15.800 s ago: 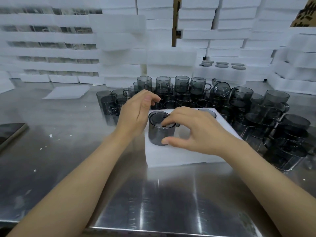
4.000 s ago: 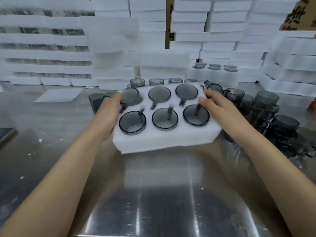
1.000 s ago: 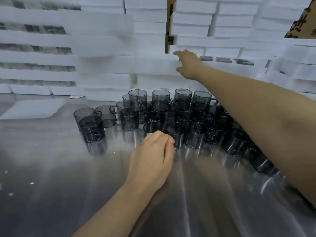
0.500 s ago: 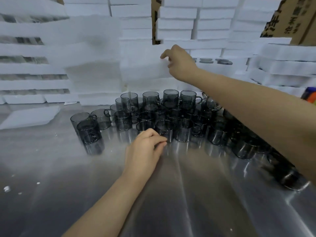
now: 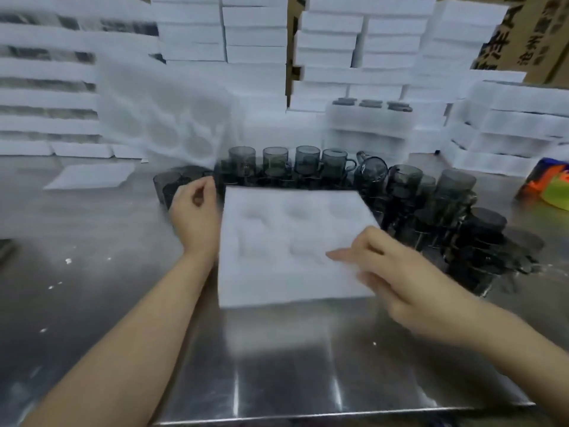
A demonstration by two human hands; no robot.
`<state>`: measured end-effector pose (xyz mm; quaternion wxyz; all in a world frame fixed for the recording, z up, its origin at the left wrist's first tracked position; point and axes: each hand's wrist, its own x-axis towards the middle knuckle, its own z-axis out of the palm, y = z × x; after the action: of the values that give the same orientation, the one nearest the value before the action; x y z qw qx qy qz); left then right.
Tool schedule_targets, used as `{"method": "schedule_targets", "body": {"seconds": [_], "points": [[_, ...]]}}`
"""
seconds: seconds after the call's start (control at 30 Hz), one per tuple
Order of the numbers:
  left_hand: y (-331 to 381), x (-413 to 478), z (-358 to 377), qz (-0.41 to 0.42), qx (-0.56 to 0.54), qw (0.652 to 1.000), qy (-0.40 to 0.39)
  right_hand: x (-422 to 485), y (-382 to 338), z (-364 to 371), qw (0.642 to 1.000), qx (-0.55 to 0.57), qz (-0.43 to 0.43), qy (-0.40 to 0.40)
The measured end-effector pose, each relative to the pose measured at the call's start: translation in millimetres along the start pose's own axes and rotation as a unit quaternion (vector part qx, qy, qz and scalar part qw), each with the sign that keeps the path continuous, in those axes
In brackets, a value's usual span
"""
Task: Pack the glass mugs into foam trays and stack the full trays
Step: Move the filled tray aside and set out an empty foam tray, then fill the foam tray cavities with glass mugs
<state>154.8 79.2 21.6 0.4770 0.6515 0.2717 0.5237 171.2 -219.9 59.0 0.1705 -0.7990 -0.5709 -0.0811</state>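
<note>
An empty white foam tray [image 5: 286, 282] with round pockets lies on the steel table in front of me. My right hand [image 5: 397, 272] pinches its right front corner, thumb on top. My left hand [image 5: 195, 217] sits just left of the tray's far corner, fingers loosely curled and holding nothing. Several smoky grey glass mugs [image 5: 308, 160] stand in a cluster behind and to the right of the tray. A filled tray stack [image 5: 369, 118] with mug rims showing stands at the back. The frame is blurred by motion.
Walls of white foam trays [image 5: 255, 41] rise along the back and right. One empty tray [image 5: 166, 124] leans upright at back left. A flat foam sheet [image 5: 89, 175] lies left. A colourful packet [image 5: 551, 186] and cardboard box [image 5: 529, 32] are right.
My right hand pulled an empty foam tray from the back stack and brought it down onto the table in front of the mugs. My left hand shifted left beside it.
</note>
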Motion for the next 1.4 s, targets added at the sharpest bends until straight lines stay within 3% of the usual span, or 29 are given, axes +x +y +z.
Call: {"method": "schedule_targets", "body": {"seconds": [0.07, 0.43, 0.67, 0.8, 0.93, 1.03, 1.17, 1.23, 1.4], "points": [[0, 3, -5, 0.016, 0.013, 1.0, 0.01, -10, 5, 20, 0.999, -0.041, 0.004, -0.022], [-7, 0, 5, -0.043, 0.007, 0.993, -0.113, 17, 11, 16, 0.99, 0.111, 0.079, 0.031], [-3, 1, 7, -0.047, -0.019, 0.988, -0.145, 40, 16, 18, 0.984, 0.105, 0.141, 0.017], [3, 0, 9, -0.117, -0.051, 0.974, -0.186, 44, 23, 21, 0.98, 0.141, 0.142, 0.015], [7, 1, 3, -0.185, -0.037, 0.942, -0.277, 47, 29, 18, 0.969, 0.211, 0.124, -0.011], [2, 3, 4, -0.136, 0.006, 0.955, -0.265, 55, 39, 4, 0.929, 0.347, 0.122, 0.045], [-9, 11, 2, 0.035, 0.134, 0.982, -0.131, 79, 52, -4, 0.906, 0.337, 0.144, 0.213], [-16, 15, -1, 0.1, 0.226, 0.96, -0.129, 87, 50, 6, 0.906, 0.322, 0.13, 0.241], [-30, 19, -6, 0.109, 0.435, 0.859, -0.248, 79, 46, 22, 0.938, 0.232, 0.087, 0.242]]}}
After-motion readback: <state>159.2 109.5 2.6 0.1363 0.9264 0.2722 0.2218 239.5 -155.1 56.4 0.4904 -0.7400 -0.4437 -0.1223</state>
